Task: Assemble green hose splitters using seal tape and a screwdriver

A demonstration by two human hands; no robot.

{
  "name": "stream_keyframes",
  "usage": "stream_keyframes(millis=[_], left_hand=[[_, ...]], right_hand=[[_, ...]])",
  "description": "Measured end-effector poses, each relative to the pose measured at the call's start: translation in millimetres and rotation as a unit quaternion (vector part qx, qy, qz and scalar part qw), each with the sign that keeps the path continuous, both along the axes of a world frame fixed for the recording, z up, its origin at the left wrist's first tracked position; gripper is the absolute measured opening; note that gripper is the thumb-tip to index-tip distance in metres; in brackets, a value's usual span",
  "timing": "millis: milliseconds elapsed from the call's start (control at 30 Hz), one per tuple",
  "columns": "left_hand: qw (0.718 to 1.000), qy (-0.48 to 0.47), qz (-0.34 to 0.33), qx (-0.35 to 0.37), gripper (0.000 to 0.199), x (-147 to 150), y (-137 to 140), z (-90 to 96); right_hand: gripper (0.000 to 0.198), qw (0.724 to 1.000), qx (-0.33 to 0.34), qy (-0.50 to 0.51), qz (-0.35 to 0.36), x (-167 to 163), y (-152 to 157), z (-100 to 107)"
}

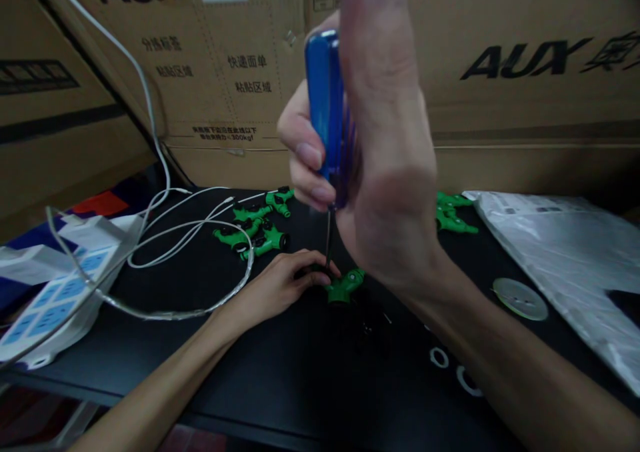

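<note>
In the head view my right hand (385, 125) is wrapped round the blue handle of a screwdriver (323, 99), held upright close to the camera. Its thin shaft runs down to a green Y-shaped hose connector (341, 288) on the black table. My left hand (295, 275) pinches the connector's left side with its fingertips. The screwdriver's tip meets the connector by those fingers; the exact contact spot is hidden. Small black parts (369, 329) lie just in front of the connector, hard to make out in the dark.
More green connectors (270, 239) lie behind my left hand, others (454, 213) at the back right. At left are a power strip (65, 292) and looping white cables (200, 312). White rings (439, 357), a clear disc (520, 299) and a plastic bag (560, 252) sit rightward. Cardboard boxes (225, 105) wall the back.
</note>
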State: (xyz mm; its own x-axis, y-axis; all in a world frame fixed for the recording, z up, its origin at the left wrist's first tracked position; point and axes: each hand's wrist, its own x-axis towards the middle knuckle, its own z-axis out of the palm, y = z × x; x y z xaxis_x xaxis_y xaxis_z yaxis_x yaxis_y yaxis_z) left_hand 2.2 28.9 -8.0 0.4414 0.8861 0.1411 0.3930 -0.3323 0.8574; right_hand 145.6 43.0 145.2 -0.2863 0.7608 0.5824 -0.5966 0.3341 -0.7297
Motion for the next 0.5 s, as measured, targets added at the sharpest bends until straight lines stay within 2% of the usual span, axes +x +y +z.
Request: stream_keyframes(millis=[133, 267, 367, 433, 500], left_hand=[[1.000, -0.002, 0.006, -0.003, 0.018, 1, 0, 0.2], [1.000, -0.010, 0.004, -0.022, 0.017, 3, -1, 3.2], [0.999, -0.012, 0.007, -0.044, 0.015, 3, -2, 5.6], [0.999, -0.007, 0.009, -0.046, 0.015, 3, -2, 6.5], [0.999, -0.001, 0.008, -0.042, 0.015, 3, -2, 6.7]], right_hand=[[0.048, 0.993, 0.043, 0.003, -0.112, -2, -4, -1], [0.049, 0.989, -0.015, -0.017, -0.148, 1, 0, 6], [0.051, 0.995, -0.042, -0.034, -0.085, 6, 10, 12], [0.054, 0.998, -0.010, -0.067, 0.017, 11, 16, 14], [0.055, 0.988, 0.036, -0.095, 0.118, 18, 18, 15]])
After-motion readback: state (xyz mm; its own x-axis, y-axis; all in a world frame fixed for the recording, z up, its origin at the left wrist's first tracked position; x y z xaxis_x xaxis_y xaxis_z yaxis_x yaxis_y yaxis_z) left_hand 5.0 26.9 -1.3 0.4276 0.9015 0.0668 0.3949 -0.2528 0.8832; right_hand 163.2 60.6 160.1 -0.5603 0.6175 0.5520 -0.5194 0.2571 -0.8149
